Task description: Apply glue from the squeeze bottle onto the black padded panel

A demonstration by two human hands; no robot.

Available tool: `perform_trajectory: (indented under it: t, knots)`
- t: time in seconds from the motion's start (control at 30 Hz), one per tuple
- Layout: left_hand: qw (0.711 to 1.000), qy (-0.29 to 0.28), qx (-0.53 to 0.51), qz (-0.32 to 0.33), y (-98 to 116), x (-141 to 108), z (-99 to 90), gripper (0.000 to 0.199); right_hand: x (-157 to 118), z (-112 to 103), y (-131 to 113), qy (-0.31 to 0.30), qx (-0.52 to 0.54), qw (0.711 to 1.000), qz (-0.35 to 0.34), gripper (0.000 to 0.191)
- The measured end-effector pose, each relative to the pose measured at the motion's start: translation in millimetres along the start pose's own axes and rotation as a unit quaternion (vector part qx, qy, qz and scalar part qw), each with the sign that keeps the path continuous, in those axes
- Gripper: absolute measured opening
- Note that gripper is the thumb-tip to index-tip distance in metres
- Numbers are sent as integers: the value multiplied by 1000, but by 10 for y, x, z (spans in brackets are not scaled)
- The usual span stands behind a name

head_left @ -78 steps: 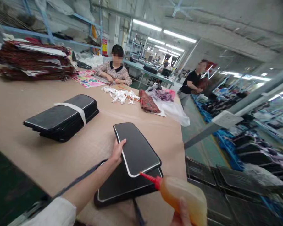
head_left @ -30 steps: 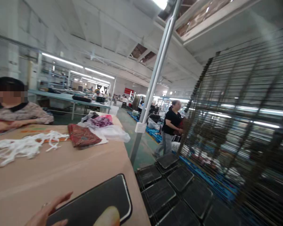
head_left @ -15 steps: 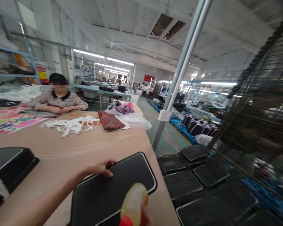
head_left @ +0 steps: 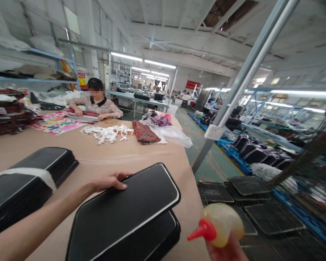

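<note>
Panel under left hand, fingers flat; right hand grips glue bottle.

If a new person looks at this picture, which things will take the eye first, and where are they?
Nearest the camera, the left hand rests on the far edge of the top black panel, which lies on another at the table edge. At lower right, the right hand holds a squeeze bottle with a red nozzle pointing left. A strapped stack of black panels sits at left, and a seated person works at the far end.
</note>
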State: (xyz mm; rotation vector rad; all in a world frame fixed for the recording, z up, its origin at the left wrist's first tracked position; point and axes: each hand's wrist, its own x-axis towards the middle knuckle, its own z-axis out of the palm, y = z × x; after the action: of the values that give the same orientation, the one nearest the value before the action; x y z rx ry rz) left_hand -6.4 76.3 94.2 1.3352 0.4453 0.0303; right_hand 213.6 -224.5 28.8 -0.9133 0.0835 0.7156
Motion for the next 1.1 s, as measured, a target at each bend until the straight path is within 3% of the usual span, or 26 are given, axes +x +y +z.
perform_trajectory:
  t: [0.1,0.2,0.4,0.57,0.7,0.87,1.1]
  knots:
    - [999,-29,-22,-31,83,-86,100,45,45,243,-299,69,12,993,-97,48]
    - [998,-31,-16,-47,129,-147,142,44,16,422,-469,62,-6,984,-164,58]
    - [998,-25,-11,-61,121,-216,71,42,32,361,-581,32,-117,963,-242,45]
    - [997,25,-24,-75,109,-223,38,41,90,396,-617,-5,-147,955,-256,48]
    - [997,-1,-24,-71,114,-221,37,43,109,433,-623,-17,-147,957,-250,53]
    - [997,-14,-38,-64,126,-233,37,45,187,323,-615,-33,-153,955,-251,54]
    - [997,-33,-45,-47,84,-237,29,52,142,261,-593,-1,-154,957,-244,57]
